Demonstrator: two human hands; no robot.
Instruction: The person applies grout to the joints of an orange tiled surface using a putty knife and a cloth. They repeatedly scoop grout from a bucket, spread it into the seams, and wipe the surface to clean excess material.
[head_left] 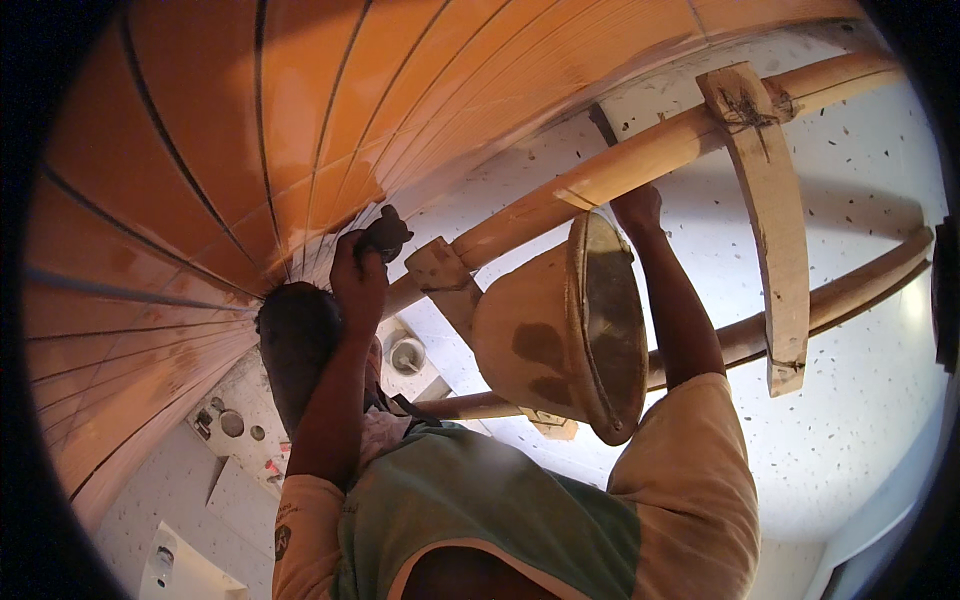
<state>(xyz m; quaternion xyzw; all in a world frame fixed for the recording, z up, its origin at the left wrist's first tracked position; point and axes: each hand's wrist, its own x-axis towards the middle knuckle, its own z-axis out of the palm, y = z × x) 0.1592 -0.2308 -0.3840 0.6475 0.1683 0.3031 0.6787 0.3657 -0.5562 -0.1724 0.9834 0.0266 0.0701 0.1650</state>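
A broad-runged wooden ladder [640, 162] carries a stained, wide-mouthed bucket [525, 335], and small dark flecks [626, 126] lie scattered over the pale surface [830, 440] behind it.

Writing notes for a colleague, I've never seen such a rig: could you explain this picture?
There's no machine: a wide fisheye camera on the person's head looks down past their shirt, bending straight edges. The bare left hand holds a dark lump I can't identify, close to an orange wall with dark lines. The right hand is by a wooden ladder's rail. A tilted, stained bucket is beside that ladder; dark flecks dot the pale surface beyond.
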